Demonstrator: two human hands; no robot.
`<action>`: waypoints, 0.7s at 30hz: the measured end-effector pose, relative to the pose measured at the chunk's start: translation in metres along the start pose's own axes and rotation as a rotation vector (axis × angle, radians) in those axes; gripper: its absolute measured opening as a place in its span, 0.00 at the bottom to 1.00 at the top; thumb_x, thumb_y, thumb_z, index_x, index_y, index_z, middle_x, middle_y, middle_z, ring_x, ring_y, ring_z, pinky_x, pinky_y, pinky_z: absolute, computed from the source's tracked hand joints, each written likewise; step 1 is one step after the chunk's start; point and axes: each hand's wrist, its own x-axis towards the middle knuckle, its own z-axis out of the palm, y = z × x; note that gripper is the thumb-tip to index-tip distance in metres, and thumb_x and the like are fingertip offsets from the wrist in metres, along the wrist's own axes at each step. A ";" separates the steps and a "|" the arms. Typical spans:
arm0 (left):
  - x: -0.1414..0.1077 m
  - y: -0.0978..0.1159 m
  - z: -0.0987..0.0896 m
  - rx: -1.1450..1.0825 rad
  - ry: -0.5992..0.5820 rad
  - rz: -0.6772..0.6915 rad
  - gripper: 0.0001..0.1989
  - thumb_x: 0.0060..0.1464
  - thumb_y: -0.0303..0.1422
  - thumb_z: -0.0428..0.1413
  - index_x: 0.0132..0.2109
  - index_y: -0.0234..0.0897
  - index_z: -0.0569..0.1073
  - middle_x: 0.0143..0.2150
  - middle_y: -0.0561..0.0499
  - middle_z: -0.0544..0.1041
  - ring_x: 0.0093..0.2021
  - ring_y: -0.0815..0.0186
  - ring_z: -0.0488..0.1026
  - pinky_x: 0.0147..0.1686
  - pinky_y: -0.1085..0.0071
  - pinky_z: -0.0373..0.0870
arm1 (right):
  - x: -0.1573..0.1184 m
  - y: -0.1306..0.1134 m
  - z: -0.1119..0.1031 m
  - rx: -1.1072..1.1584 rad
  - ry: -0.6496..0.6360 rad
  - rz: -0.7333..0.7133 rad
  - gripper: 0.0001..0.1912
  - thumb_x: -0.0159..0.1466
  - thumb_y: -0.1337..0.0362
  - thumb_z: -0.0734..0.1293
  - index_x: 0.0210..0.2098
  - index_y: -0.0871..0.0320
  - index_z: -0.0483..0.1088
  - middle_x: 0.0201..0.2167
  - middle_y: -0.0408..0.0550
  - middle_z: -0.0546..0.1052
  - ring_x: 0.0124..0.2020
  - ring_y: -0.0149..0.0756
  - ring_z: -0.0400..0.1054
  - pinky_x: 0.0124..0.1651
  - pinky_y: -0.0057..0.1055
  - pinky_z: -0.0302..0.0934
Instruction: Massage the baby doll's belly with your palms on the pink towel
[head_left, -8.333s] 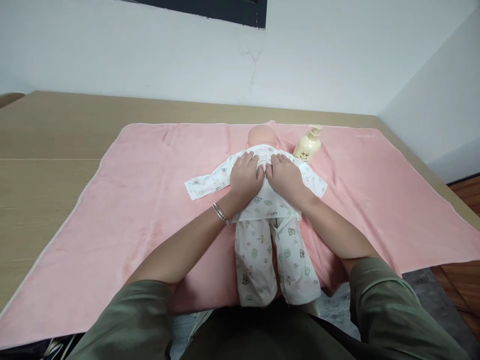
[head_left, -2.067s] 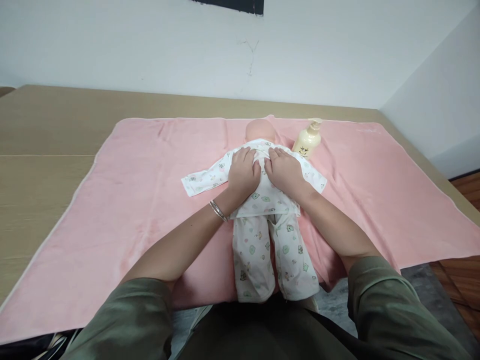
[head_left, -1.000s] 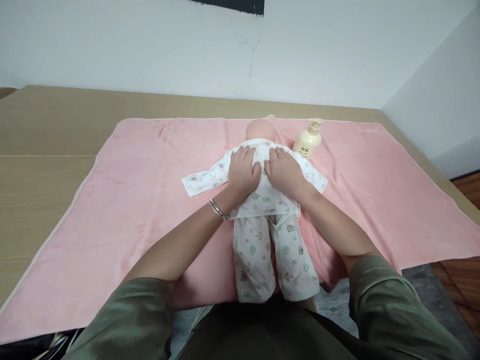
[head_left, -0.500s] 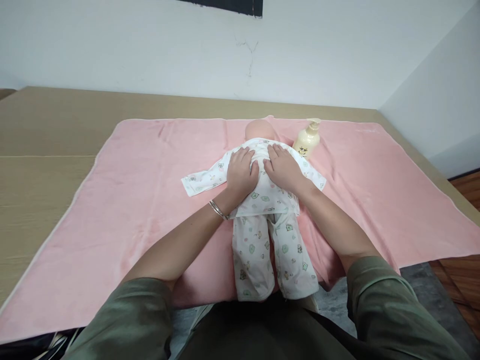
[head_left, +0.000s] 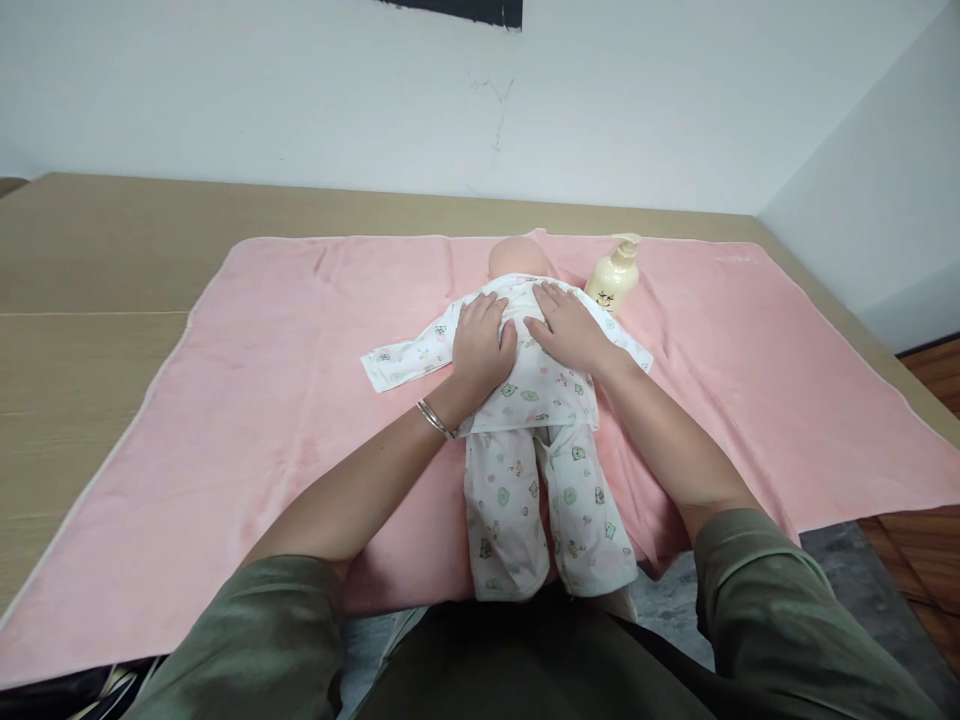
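A baby doll (head_left: 536, 405) in a white printed top and trousers lies on a pink blanket (head_left: 300, 370), its bald head at the far end and its legs toward me. No facial features show on the head. My left hand (head_left: 481, 345) rests flat on the left side of the doll's upper back, thumb apart from the fingers. On the right side, my right hand (head_left: 568, 328) lies flat in the same way, fingers pointing up and inward. A narrow strip of the top shows between the two hands. Neither hand grips anything.
Beyond the doll's right shoulder stands a cream pump bottle (head_left: 615, 275) on the blanket. The blanket covers much of a wooden table (head_left: 90, 270) and hangs over its near edge. A white wall (head_left: 262, 100) rises behind the table.
Almost nothing differs. My right hand has shifted very slightly up and to the left on the doll's back; my left hand keeps its place.
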 end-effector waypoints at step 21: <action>0.006 0.007 -0.003 0.021 -0.139 -0.113 0.27 0.64 0.40 0.40 0.65 0.32 0.63 0.68 0.38 0.63 0.70 0.50 0.56 0.70 0.46 0.46 | -0.003 -0.011 0.013 0.161 0.348 -0.030 0.26 0.66 0.67 0.55 0.62 0.64 0.64 0.68 0.56 0.60 0.71 0.45 0.48 0.72 0.51 0.45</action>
